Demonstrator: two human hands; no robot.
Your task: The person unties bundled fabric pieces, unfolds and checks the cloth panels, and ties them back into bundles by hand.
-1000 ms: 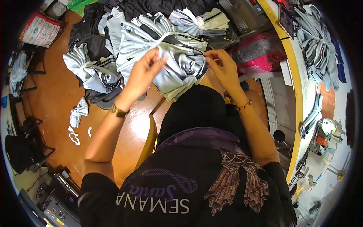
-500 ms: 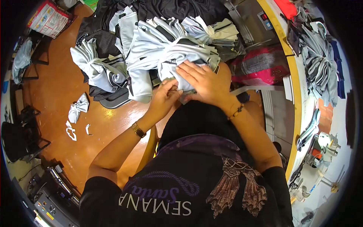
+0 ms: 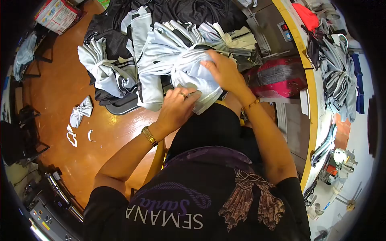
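A light grey fabric bundle (image 3: 197, 70), tied round its middle with a pale strip, lies near my lap. My left hand (image 3: 179, 105), with a ring and a gold watch, has its bent fingers pressed together at the bundle's near edge. Over the bundle's right side rests my right hand (image 3: 225, 74), thumb and fingers apart on the cloth. Another tied grey bundle (image 3: 106, 70) lies to the left, and a grey and cream one (image 3: 231, 39) is behind. A folded grey piece (image 3: 149, 94) hangs beside my left hand.
Black fabric (image 3: 181, 12) lies behind the bundles. On the orange-brown floor (image 3: 96, 152) are a small tied cloth (image 3: 81, 111) and white scraps. To the right stand a red and grey bag (image 3: 277, 76) and a yellow-edged table (image 3: 307, 120) with more grey cloth (image 3: 337, 74) and a sewing machine.
Both hands have come from above the bundle down onto it. In the last half second my right hand shifted up and right, its thumb spreading, while the near cloth flap spread out.
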